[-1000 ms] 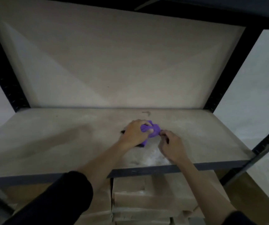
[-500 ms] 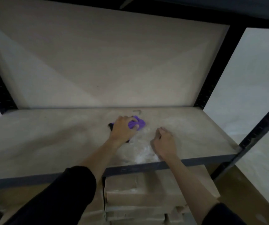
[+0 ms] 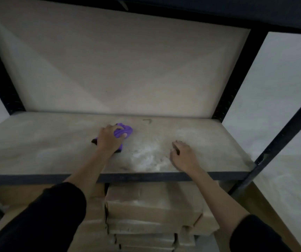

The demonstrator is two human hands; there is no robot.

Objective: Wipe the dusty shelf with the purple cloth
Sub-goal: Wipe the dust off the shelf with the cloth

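Shelf (image 3: 37, 142) bearing a pale dust patch (image 3: 146, 158). Just left of the patch we see the left hand (image 3: 109, 140), fingers (image 3: 124, 135) curled round the purple cloth (image 3: 126, 128); right of it, the right hand (image 3: 184, 157) rests loosely curled, empty. We judge the stroke runs rightward.

The dusty shelf (image 3: 37, 146) carries a purple cloth (image 3: 123, 131) near its middle. A patch of white dust (image 3: 146, 157) lies by the front edge.
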